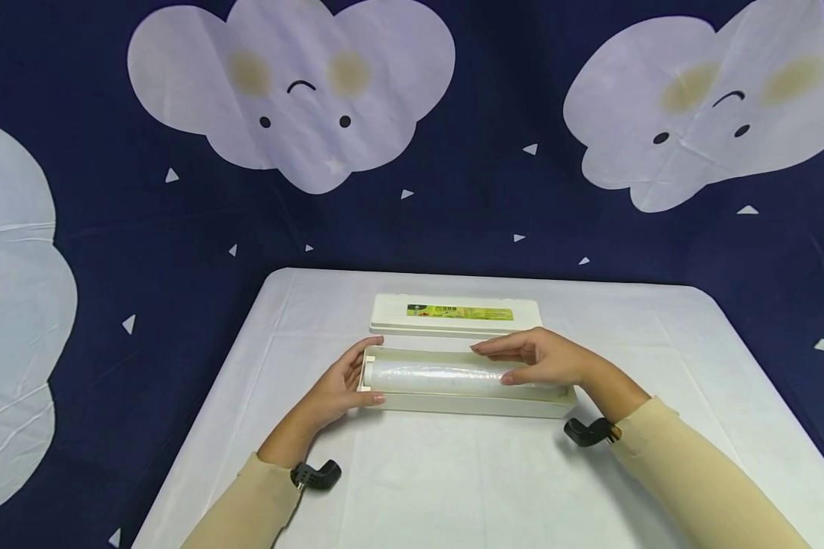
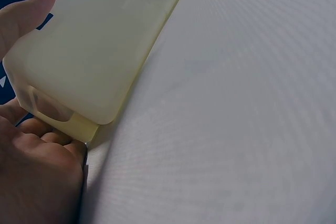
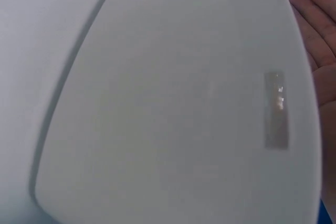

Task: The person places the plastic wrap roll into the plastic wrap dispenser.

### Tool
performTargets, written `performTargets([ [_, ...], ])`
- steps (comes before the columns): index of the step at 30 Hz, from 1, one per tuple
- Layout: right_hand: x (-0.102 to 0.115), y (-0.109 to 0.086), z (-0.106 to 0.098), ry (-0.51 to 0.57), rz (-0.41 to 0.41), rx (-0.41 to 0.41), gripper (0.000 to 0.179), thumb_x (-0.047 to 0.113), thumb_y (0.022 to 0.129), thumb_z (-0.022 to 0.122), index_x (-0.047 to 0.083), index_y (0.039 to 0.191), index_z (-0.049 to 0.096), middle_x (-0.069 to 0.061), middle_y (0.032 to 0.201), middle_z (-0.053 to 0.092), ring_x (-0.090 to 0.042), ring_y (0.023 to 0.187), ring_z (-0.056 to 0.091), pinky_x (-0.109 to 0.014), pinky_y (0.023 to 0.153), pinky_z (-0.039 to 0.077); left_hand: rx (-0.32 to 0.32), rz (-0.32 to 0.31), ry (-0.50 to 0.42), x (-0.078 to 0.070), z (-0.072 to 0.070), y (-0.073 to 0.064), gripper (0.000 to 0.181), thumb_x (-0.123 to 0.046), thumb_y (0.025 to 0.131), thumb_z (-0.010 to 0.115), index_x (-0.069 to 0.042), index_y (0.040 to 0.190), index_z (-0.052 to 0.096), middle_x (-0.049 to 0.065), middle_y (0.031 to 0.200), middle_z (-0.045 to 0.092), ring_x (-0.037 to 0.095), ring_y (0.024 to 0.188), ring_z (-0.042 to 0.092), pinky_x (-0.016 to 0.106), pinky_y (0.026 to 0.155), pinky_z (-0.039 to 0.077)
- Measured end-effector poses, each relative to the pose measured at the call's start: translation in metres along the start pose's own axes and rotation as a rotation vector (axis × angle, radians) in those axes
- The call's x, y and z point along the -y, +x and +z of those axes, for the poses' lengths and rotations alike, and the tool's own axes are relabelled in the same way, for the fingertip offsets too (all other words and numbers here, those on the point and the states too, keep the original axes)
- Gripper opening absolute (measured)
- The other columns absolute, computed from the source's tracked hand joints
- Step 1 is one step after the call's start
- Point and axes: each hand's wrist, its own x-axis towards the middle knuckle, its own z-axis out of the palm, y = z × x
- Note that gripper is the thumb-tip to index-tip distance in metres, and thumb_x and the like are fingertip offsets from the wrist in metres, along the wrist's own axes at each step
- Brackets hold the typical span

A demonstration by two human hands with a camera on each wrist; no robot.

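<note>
"Cream plastic is noted for the box (image 1: 467, 405), placed on the white bench (image 1: 419, 480) in front of the person. How is its long axis set?"

"Left to right. The roll (image 1: 432, 375) of clear film is seated inside, along the same axis."

"State of the left hand (image 1: 339, 387)?"

"Curled about the box's left end, which is gripped: the thumb is laid against the near wall, the fingers are bent round the end."

"And the right hand (image 1: 542, 358)?"

"Held over the right part of the roll, thumb and fingers spread; nothing is seen to be pinched. Whether the film is touched cannot be told. In the right wrist view, most of the picture is filled by a pale wall and only part of the palm and fingers is shown beyond it."

"Which hand is nearer to the roll's middle?"

"The right. The roll is judged to lie below it and towards its left, with the axis passed between thumb on the near side and fingers on the far side. That crossing is taken as the governing relation."

"The lid (image 1: 453, 326)?"

"Laid just beyond the box, roughly parallel, label (image 1: 460, 313) upward; held by neither of the hands."
</note>
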Motion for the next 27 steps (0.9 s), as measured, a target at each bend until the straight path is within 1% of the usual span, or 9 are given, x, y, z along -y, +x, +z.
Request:
performTargets([
  [4,0.001,-0.004,-0.001,-0.004,-0.011,-0.017,0.055,-0.003,0.093,0.078,-0.007,0.145,0.058,-0.020,0.151,0.055,-0.028,0.141,0.050,-0.053,0.112,0.040,0.006,0.008,0.001,0.000,0.000,0.000,0.102,0.010,0.078,0.087,-0.015,0.163,0.037,0.019,0.157,0.044,0.033,0.148,0.038,0.027,0.117,0.035],
  [8,0.003,-0.005,-0.001,-0.014,-0.026,-0.033,0.055,-0.004,0.092,0.079,-0.010,0.143,0.058,-0.020,0.150,0.055,-0.030,0.140,0.051,-0.052,0.112,0.041,0.006,0.012,-0.001,0.001,-0.001,0.000,0.102,0.011,0.078,0.087,-0.016,0.163,0.037,0.019,0.158,0.043,0.033,0.148,0.037,0.027,0.117,0.035],
  [12,0.004,-0.007,-0.001,-0.001,-0.023,-0.044,0.055,-0.003,0.092,0.079,-0.009,0.143,0.059,-0.021,0.149,0.056,-0.032,0.140,0.051,-0.051,0.112,0.041,0.005,0.014,-0.002,0.002,-0.001,0.000,0.101,0.010,0.078,0.087,-0.016,0.163,0.038,0.019,0.159,0.042,0.032,0.149,0.036,0.027,0.117,0.035],
  [17,0.004,-0.011,-0.003,0.015,-0.018,-0.055,0.054,-0.004,0.092,0.079,-0.010,0.143,0.059,-0.023,0.149,0.055,-0.035,0.139,0.052,-0.055,0.110,0.041,0.006,0.017,-0.002,0.001,-0.001,-0.001,0.101,0.011,0.079,0.087,-0.016,0.163,0.037,0.020,0.159,0.042,0.033,0.148,0.036,0.027,0.117,0.035],
  [24,0.006,-0.017,-0.006,-0.013,-0.002,-0.091,0.054,-0.003,0.093,0.079,-0.008,0.143,0.060,-0.020,0.149,0.056,-0.035,0.138,0.053,-0.046,0.114,0.041,0.007,0.018,-0.006,0.000,0.000,0.000,0.101,0.012,0.079,0.086,-0.016,0.163,0.037,0.021,0.158,0.042,0.034,0.147,0.038,0.028,0.116,0.037],
  [27,0.006,-0.021,-0.008,-0.022,-0.007,-0.101,0.054,-0.003,0.092,0.079,-0.008,0.143,0.060,-0.022,0.149,0.056,-0.037,0.137,0.053,-0.048,0.114,0.041,0.007,0.016,-0.004,0.000,0.000,-0.001,0.101,0.012,0.079,0.086,-0.017,0.163,0.037,0.021,0.158,0.041,0.034,0.147,0.038,0.028,0.116,0.037],
])
